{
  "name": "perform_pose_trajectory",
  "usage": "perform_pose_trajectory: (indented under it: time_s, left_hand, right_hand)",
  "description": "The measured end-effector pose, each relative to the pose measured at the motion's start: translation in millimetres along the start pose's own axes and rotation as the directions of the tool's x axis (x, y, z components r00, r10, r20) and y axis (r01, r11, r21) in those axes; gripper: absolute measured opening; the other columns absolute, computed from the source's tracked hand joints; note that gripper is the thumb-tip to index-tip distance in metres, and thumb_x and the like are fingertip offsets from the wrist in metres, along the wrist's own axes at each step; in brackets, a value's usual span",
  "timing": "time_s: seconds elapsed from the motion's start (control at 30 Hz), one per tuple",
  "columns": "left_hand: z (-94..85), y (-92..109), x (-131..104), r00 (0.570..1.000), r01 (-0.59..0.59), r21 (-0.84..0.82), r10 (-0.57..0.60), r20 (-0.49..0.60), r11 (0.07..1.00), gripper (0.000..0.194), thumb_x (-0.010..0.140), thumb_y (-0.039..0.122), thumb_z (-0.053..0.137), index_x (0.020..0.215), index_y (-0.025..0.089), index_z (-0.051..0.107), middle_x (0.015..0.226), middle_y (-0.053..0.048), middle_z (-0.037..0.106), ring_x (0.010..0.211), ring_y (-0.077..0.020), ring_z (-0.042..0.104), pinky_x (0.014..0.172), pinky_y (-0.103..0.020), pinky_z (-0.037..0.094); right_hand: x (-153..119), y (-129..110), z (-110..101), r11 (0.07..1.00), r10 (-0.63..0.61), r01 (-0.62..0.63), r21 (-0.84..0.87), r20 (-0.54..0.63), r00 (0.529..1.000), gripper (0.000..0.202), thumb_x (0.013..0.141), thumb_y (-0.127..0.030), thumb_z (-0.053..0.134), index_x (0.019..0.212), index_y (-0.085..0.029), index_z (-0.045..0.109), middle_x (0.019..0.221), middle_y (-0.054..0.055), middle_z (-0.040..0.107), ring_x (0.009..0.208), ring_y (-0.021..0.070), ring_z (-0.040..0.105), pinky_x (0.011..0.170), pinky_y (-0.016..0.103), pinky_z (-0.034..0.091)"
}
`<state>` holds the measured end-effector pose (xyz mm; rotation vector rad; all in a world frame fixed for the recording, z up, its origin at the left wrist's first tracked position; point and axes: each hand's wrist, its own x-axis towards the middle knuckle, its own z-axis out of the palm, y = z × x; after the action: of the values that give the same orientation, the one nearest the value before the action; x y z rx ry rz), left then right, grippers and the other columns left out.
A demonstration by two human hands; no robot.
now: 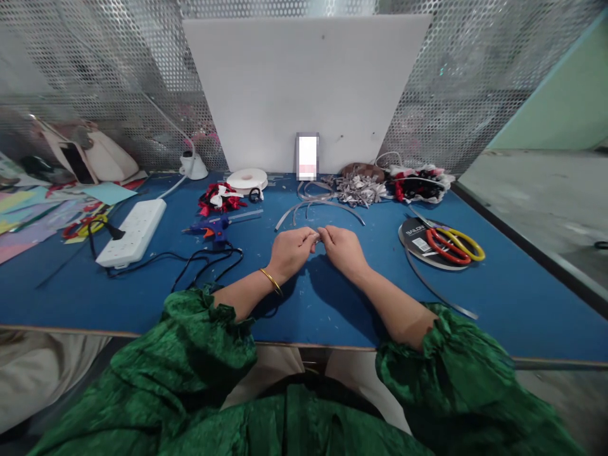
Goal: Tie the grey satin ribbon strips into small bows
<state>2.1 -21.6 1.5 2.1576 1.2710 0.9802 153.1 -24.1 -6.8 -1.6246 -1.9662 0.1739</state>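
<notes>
My left hand (293,252) and my right hand (344,252) meet fingertip to fingertip above the blue table. Both are closed in a pinch. A small greyish bit shows between them, but the fingers hide most of it and I cannot tell its kind. Just beyond my hands lie loose strips of grey ribbon (332,204), curved on the tabletop. Behind these, to the right, is a heap of grey ribbon bows (361,190). Another grey ribbon strip (439,292) runs along the table right of my right forearm.
Left of my hands are a blue glue gun (213,228) with its black cord, a white power strip (133,233), red and white bows (221,198) and a ribbon spool (247,179). At right, red-and-yellow-handled scissors (449,244) rest on a black spool (411,235). A white board (304,82) stands behind.
</notes>
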Motion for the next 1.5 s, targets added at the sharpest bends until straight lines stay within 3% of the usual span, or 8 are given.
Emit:
perform_pose_trajectory:
  time_s: [0.27,0.5,0.63,0.77,0.97,1.1,1.3,1.5]
  left_hand:
    - [0.5,9,-2,0.991,0.108,0.038,-0.105,-0.089,0.993,0.035,0.091,0.035,0.044,0.065,0.020,0.063,0.057,0.001,0.062,0.059,-0.0128,0.056,0.063,-0.025,0.037]
    - [8.8,-11,5,0.970,0.227,-0.317,-0.242,-0.008,0.921,0.034,0.087,0.041,0.049,0.065,0.018,0.062,0.057,0.000,0.061,0.051,-0.0100,0.051,0.057,-0.023,0.039]
    - [6.1,-9,7,0.965,0.263,-0.516,-0.234,0.122,0.816,0.036,0.083,0.047,0.056,0.066,0.015,0.061,0.060,-0.001,0.060,0.050,-0.0083,0.048,0.053,-0.022,0.039]
    - [-2.5,-3,10,0.893,0.448,-0.651,-0.345,0.290,0.612,0.057,0.087,0.062,0.040,0.081,0.013,0.068,0.067,-0.006,0.065,0.047,-0.0080,0.047,0.048,-0.023,0.038]
    - [-11.8,-7,13,0.763,0.644,-0.603,-0.342,0.548,0.471,0.026,0.076,0.039,0.064,0.076,0.014,0.067,0.067,-0.003,0.062,0.049,-0.0061,0.046,0.047,-0.021,0.033]
    - [-16.0,-8,14,0.838,0.534,-0.597,-0.277,0.471,0.598,0.023,0.072,0.035,0.067,0.068,0.013,0.065,0.066,-0.003,0.060,0.050,-0.0060,0.045,0.047,-0.021,0.032]
    - [-23.6,-6,18,0.966,0.208,-0.519,-0.092,0.240,0.829,0.029,0.078,0.042,0.063,0.070,0.014,0.065,0.062,-0.001,0.060,0.054,-0.0077,0.046,0.055,-0.023,0.037]
    - [-26.7,-6,15,0.999,-0.032,0.017,0.032,-0.021,0.999,0.024,0.084,0.035,0.056,0.073,0.019,0.068,0.066,-0.001,0.065,0.061,-0.0117,0.053,0.063,-0.025,0.037]
  right_hand:
    - [-2,-8,-1,0.998,0.057,-0.056,0.007,-0.026,0.998,0.041,0.098,-0.032,0.038,0.062,-0.019,0.051,0.061,0.003,0.058,0.057,0.0150,0.045,0.058,0.029,0.024]
    - [-3,-4,1,0.998,0.042,-0.039,0.052,-0.055,0.998,0.042,0.098,-0.034,0.037,0.060,-0.020,0.045,0.057,0.001,0.052,0.055,0.0139,0.041,0.058,0.028,0.024]
    - [-3,4,-1,0.993,-0.083,0.090,0.082,-0.086,0.993,0.039,0.098,-0.037,0.039,0.064,-0.021,0.046,0.060,0.000,0.052,0.057,0.0141,0.042,0.058,0.027,0.027]
    - [-3,10,-9,0.976,-0.207,0.214,0.043,-0.125,0.970,0.036,0.099,-0.037,0.039,0.070,-0.021,0.053,0.071,0.003,0.058,0.068,0.0163,0.050,0.065,0.026,0.033]
    - [1,13,-20,0.885,-0.466,0.462,-0.066,-0.078,0.881,0.034,0.099,-0.033,0.039,0.079,-0.020,0.062,0.079,0.006,0.064,0.080,0.0186,0.056,0.085,0.030,0.039]
    - [2,14,-24,0.840,-0.542,0.538,-0.064,-0.082,0.836,0.029,0.099,-0.031,0.042,0.089,-0.019,0.067,0.090,0.007,0.070,0.087,0.0191,0.059,0.092,0.033,0.040]
    - [1,13,-29,0.845,-0.534,0.529,-0.079,-0.121,0.837,0.031,0.097,-0.038,0.046,0.110,-0.018,0.065,0.114,0.011,0.067,0.105,0.0224,0.060,0.095,0.037,0.040]
    - [-1,9,-24,0.860,-0.486,0.463,-0.214,-0.072,0.871,0.038,0.094,-0.041,0.049,0.122,-0.018,0.060,0.128,0.014,0.061,0.116,0.0280,0.055,0.104,0.046,0.033]
